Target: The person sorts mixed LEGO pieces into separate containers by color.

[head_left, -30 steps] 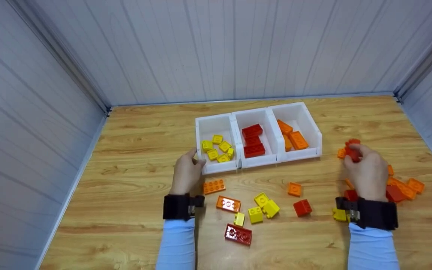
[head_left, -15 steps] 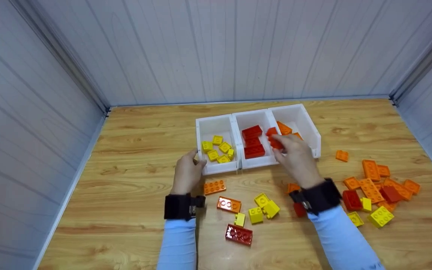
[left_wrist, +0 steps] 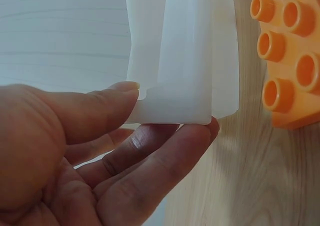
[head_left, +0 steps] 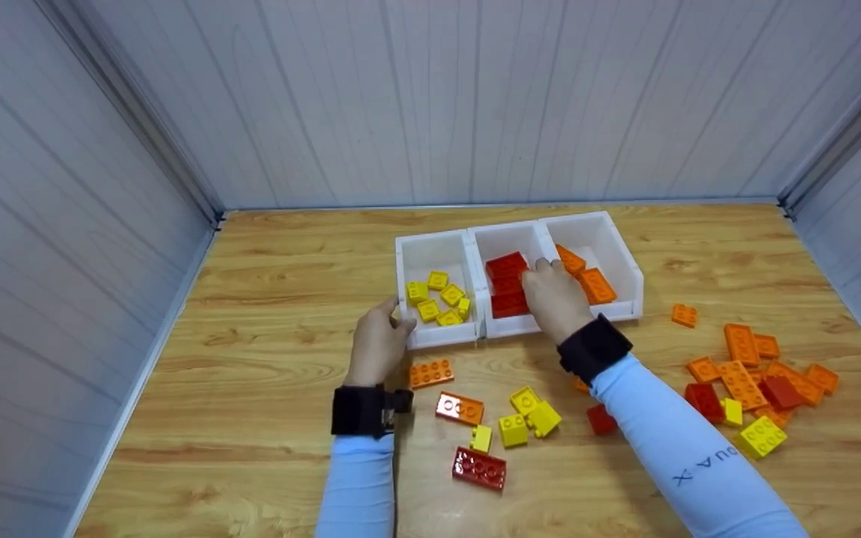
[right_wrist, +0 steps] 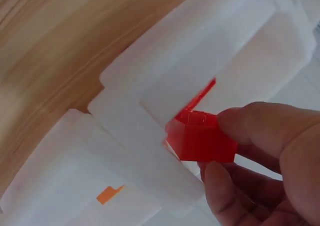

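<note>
Right hand (head_left: 559,299) pinches red plastic brick (right_wrist: 207,141) at middle of 3 white plastic bins (head_left: 509,327); left hand (head_left: 377,345) pinches left bin (head_left: 442,337). Bins colour-sorted; mixed-colour loose bricks (head_left: 741,385) remain toward bench (head_left: 273,314) right edge.

That dark red toy brick (head_left: 479,468) is seriously glossy plastic, glare and all, while the white bins (head_left: 442,340) look like smooth, semi-matt plastic. The tabletop (head_left: 273,344) is wood-grain with a slight sheen, and the back wall (head_left: 430,104) is duller, streaky wood-grain. Light-blue sleeves (head_left: 356,478) look like wrinkly cloth, wristbands (head_left: 596,349) pretty much matt black.
</note>
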The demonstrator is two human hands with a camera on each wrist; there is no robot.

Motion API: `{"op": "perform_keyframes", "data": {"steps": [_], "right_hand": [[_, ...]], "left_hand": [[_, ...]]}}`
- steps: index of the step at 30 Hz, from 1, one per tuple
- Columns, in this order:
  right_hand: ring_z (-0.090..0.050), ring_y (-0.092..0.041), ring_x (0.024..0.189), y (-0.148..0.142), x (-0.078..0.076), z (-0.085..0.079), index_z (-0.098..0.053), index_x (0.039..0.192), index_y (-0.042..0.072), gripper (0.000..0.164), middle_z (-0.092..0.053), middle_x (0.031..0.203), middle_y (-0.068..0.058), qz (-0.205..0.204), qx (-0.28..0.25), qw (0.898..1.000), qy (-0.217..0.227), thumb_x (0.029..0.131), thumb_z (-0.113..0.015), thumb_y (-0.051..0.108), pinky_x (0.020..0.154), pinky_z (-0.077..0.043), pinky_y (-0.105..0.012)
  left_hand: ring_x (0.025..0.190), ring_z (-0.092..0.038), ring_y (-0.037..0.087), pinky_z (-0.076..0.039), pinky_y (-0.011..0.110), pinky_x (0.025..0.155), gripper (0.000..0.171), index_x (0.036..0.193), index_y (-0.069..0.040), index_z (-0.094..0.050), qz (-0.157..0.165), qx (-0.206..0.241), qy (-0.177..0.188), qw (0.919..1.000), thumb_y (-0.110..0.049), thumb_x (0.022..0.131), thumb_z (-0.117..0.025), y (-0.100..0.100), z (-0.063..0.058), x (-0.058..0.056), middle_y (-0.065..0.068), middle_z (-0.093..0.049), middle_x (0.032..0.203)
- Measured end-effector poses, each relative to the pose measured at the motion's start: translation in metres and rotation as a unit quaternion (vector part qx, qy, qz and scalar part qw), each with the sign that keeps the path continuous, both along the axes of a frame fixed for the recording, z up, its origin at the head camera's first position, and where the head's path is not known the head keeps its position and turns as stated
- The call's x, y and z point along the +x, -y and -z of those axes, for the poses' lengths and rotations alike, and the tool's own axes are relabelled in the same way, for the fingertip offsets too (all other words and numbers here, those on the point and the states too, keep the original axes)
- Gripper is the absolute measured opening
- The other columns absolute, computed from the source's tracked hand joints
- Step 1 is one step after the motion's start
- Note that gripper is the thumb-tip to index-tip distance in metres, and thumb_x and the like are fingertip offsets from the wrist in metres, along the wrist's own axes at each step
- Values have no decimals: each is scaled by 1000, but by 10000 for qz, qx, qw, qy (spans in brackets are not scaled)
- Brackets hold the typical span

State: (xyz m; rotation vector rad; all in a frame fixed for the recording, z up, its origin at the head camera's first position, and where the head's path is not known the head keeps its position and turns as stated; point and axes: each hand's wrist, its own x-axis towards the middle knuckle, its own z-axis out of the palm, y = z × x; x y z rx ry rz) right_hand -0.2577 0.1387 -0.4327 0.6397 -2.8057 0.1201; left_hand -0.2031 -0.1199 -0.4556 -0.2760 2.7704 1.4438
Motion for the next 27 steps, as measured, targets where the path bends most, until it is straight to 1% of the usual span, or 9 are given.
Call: {"op": "perform_keyframes", "data": {"steps": [2,5,9,11,13,16,19,22,27], "right_hand": [[-60,-40,85,-1,1,1,-73,93,-5,15,-62,90,-24,110,165,9998,-1,92,-58,-8,63,-58,-44],[-60,-38,85,-4,3,-1,-73,92,-5,13,-62,90,-23,138,212,9997,-8,91,-60,-6,63,-58,-44],[-58,-38,81,-13,5,-10,-73,92,-6,9,-61,87,-23,8,-115,9999,38,89,-64,-2,65,-57,-43],[-58,-40,80,-20,8,-16,-73,93,-5,9,-61,86,-23,-15,-412,9991,105,88,-67,0,66,-55,-45],[-59,-41,83,-28,14,-23,-74,97,-4,13,-64,90,-23,44,-753,9970,185,87,-69,2,69,-54,-47],[-60,-43,89,-40,29,-31,-74,104,-2,19,-66,97,-23,236,-1212,9918,317,87,-71,5,75,-52,-50],[-60,-42,96,-51,49,-33,-72,110,-2,23,-67,106,-22,369,-1501,9864,553,89,-70,7,82,-50,-52],[-61,-40,101,-58,71,-27,-71,113,-1,25,-67,109,-21,365,-1643,9816,901,90,-70,9,84,-49,-53],[-63,-37,102,-71,100,-11,-71,117,1,29,-68,113,-19,430,-1526,9766,1450,90,-73,11,84,-51,-52]], "left_hand": [[76,-59,19,-48,30,63,48,143,-4,-51,36,-3,-23,10000,-11,97,-64,-2,0,0,8,-66,92],[74,-59,19,-48,31,61,48,143,-5,-53,88,4,-100,9999,-10,97,-64,-4,-1,-1,9,-66,90],[72,-59,20,-48,30,59,48,143,-5,-53,124,57,-126,9998,-10,97,-64,-6,-2,-2,9,-66,89],[73,-59,19,-48,30,60,49,144,-5,-52,114,81,-68,9999,-10,97,-64,-7,-3,-2,9,-66,90],[74,-60,19,-48,30,61,49,144,-5,-51,106,84,-18,9999,-11,97,-64,-7,-3,-2,9,-67,91],[75,-60,20,-49,30,62,49,144,-4,-51,107,69,-17,9999,-11,97,-64,-6,-2,-3,9,-67,92],[75,-60,19,-49,31,62,49,144,-4,-51,94,68,-45,9999,-11,97,-64,-4,-1,-3,9,-66,91],[73,-59,20,-48,31,60,49,144,-5,-51,42,60,-16,10000,-12,97,-64,-3,-1,-3,8,-66,89],[76,-59,20,-48,31,63,50,145,-6,-51,6,7,54,10000,-12,97,-64,-1,0,-4,8,-66,92]]}}
